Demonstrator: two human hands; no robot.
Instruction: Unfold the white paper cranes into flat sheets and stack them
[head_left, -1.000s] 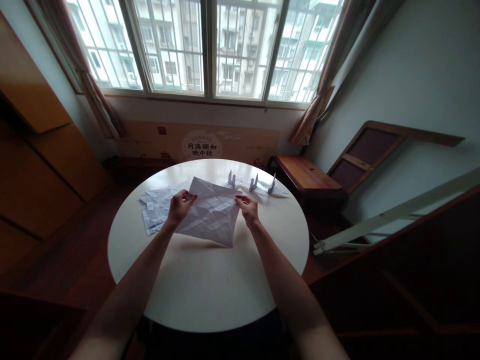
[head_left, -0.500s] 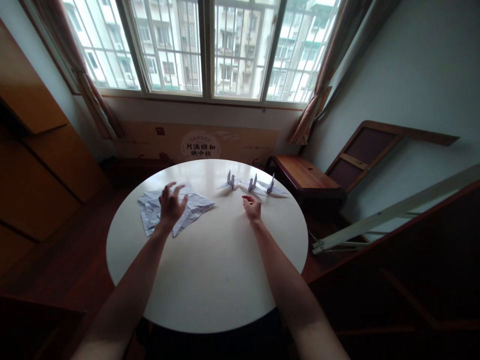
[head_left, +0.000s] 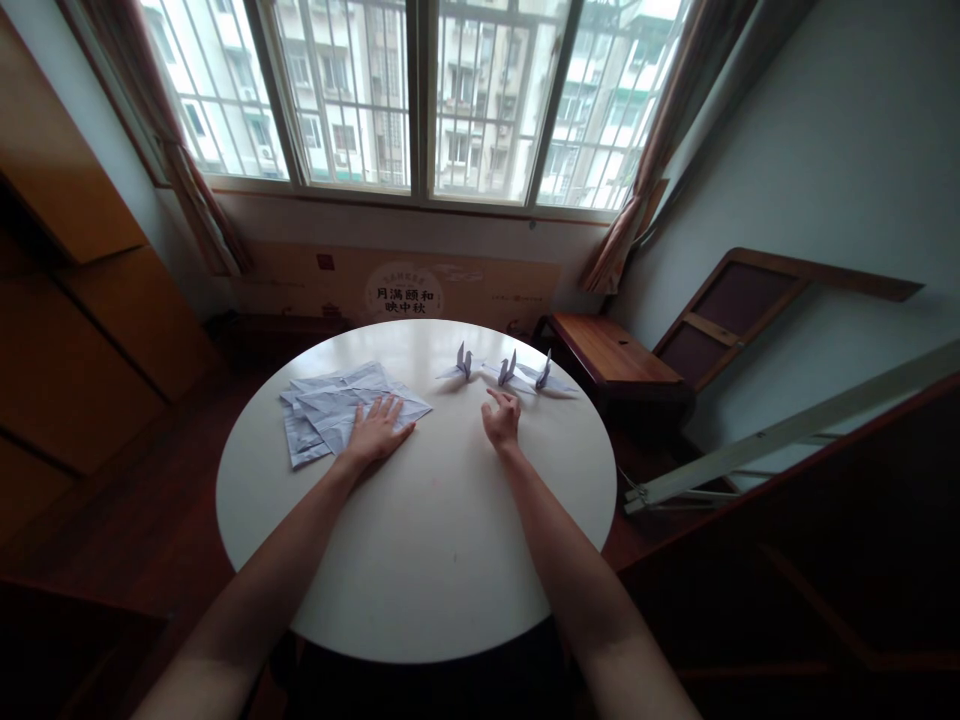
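Observation:
My left hand [head_left: 375, 432] lies flat with its fingers spread on the right part of a pile of creased white paper sheets [head_left: 319, 400]. The sheets overlap on the left half of the round white table [head_left: 420, 560]; the hand covers part of them. My right hand [head_left: 501, 420] rests on the table right of the middle, most fingers curled in and the index finger pointing out to the left. Nothing shows in it. Just beyond it stand three folded paper cranes: a left one [head_left: 465, 366], a middle one [head_left: 508, 372] and a right one [head_left: 544, 374].
Behind the table, a printed board [head_left: 300, 285] leans below a barred window. A wooden bench [head_left: 615, 348] stands at the back right, near a leaning wooden frame [head_left: 731, 310]. A pale metal ladder [head_left: 750, 455] lies slanted at the right. Cabinets [head_left: 105, 340] line the left.
My left hand has come down from above the sheets, moved right and flattened onto them. My right hand has stayed near its spot, its index finger now stretched out.

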